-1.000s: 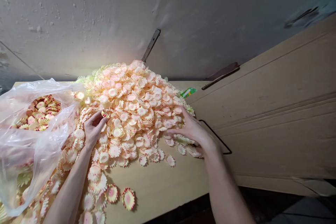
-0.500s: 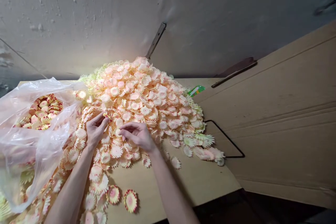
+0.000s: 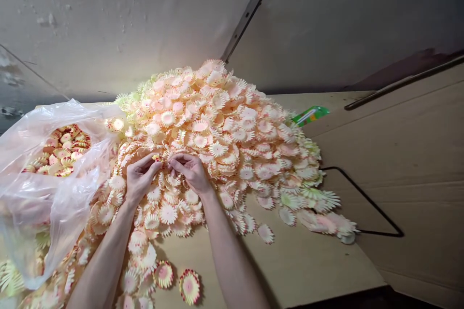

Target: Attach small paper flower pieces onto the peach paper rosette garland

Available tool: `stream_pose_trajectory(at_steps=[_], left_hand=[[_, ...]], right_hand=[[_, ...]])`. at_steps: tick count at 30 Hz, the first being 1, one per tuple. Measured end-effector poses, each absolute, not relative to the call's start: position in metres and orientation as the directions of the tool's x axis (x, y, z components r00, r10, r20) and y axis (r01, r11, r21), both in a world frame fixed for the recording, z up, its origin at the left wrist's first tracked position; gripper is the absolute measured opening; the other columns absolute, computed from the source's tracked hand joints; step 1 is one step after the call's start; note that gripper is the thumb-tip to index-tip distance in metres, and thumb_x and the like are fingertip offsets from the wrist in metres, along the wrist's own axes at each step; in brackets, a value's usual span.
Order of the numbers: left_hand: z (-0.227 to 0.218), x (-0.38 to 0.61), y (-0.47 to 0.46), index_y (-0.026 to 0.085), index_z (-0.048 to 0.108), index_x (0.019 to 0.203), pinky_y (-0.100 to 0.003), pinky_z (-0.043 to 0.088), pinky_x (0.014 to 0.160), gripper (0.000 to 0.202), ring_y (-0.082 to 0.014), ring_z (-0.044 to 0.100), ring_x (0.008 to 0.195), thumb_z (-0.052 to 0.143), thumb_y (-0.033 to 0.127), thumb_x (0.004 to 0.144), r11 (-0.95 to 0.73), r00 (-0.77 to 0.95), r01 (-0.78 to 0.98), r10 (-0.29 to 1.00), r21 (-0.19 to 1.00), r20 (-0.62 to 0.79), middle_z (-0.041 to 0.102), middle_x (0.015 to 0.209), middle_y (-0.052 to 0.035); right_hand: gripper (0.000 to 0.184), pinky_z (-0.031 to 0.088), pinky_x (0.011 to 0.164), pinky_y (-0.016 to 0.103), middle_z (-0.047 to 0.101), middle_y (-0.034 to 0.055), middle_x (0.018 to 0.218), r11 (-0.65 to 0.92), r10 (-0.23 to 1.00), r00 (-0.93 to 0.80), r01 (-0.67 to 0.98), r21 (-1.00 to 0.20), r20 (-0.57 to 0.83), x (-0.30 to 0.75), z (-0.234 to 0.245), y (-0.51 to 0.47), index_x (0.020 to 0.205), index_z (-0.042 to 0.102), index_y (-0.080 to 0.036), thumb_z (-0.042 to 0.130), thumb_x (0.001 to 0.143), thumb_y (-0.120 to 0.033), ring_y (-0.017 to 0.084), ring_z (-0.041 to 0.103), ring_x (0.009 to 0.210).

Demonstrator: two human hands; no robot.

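Note:
A large heap of pale pink and cream artificial flower petal discs with notched rims rises in front of me. At the heap's near left part, my left hand is closed in a pinch on a small yellow-and-red flower piece. Just to its right, my right hand has its thumb and fingers pressed together, almost meeting the left fingertips. What the right fingers hold is too small and covered to make out. Two red-edged petal discs, one of them a yellow disc, lie on the table nearer to me.
On the left an open clear plastic bag contains red-tipped flower pieces. The wooden table carries the heap. Cardboard stands along the right, with a bent black wire before it. A green packet lies behind the heap.
My right hand has moved in against the left fingertips; a pale disc seen at its fingers before no longer shows. The left hand keeps its pinch. The camera view has shifted and come closer.

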State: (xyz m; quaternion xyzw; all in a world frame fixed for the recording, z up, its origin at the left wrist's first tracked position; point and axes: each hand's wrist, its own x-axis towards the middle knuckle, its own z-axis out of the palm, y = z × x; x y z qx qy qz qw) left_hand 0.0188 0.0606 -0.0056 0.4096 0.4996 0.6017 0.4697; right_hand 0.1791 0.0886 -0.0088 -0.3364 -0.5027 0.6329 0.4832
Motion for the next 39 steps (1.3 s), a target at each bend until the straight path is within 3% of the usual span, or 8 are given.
stream_pose_trajectory(at_steps=[5, 12, 20, 27, 39], left_hand=[[-0.001, 0.019, 0.059, 0.018, 0.075, 0.107, -0.034, 0.059, 0.086, 0.048, -0.0233, 0.072, 0.092, 0.086, 0.029, 0.061, -0.082, -0.069, -0.212, 0.995, 0.974, 0.069, 0.076, 0.106, -0.0094], [0.001, 0.021, 0.058, 0.016, 0.078, 0.093, -0.034, 0.061, 0.082, 0.041, -0.0229, 0.073, 0.087, 0.089, 0.025, 0.055, -0.067, -0.074, -0.226, 0.996, 0.972, 0.052, 0.078, 0.095, -0.0082], [0.006, 0.020, 0.059, 0.018, 0.079, 0.092, -0.029, 0.060, 0.077, 0.037, -0.0196, 0.073, 0.080, 0.088, 0.025, 0.057, -0.080, -0.066, -0.199, 0.995, 0.977, 0.069, 0.078, 0.090, -0.0062], [0.003, 0.020, 0.059, 0.018, 0.078, 0.093, -0.032, 0.060, 0.078, 0.038, -0.0213, 0.073, 0.081, 0.088, 0.026, 0.057, -0.048, -0.026, -0.237, 0.999, 0.970, 0.043, 0.078, 0.092, -0.0071], [0.006, 0.020, 0.060, 0.017, 0.078, 0.090, -0.033, 0.059, 0.079, 0.038, -0.0202, 0.072, 0.080, 0.089, 0.027, 0.055, -0.043, 0.004, -0.264, 0.999, 0.964, 0.045, 0.078, 0.090, -0.0068]], right_hand=[[0.023, 0.048, 0.060, 0.023, 0.065, 0.0011, 0.076, -0.040, 0.949, -0.312, -0.268, -0.963, 0.047, 0.183, -0.011, 0.090, 0.082, 0.070, -0.019, 0.075, 0.076, -0.041, 0.011, 0.058, 0.065], [0.031, 0.042, 0.056, 0.022, 0.056, -0.0015, 0.064, -0.083, 0.945, -0.326, -0.319, -0.944, 0.027, 0.188, -0.006, 0.090, 0.068, 0.067, -0.018, 0.078, 0.072, -0.047, 0.009, 0.048, 0.057], [0.026, 0.053, 0.073, 0.028, 0.068, 0.0001, 0.074, -0.153, 0.933, -0.360, -0.369, -0.916, -0.011, 0.186, 0.001, 0.089, 0.073, 0.072, -0.021, 0.089, 0.058, -0.034, 0.014, 0.064, 0.072], [0.026, 0.056, 0.070, 0.026, 0.074, 0.0001, 0.077, -0.205, 0.925, -0.378, -0.390, -0.898, -0.047, 0.184, 0.002, 0.089, 0.071, 0.073, -0.021, 0.091, 0.052, -0.022, 0.013, 0.068, 0.069], [0.024, 0.057, 0.072, 0.027, 0.075, 0.0006, 0.075, -0.195, 0.929, -0.369, -0.397, -0.897, -0.039, 0.186, 0.004, 0.087, 0.072, 0.074, -0.020, 0.089, 0.056, -0.028, 0.013, 0.069, 0.070]])
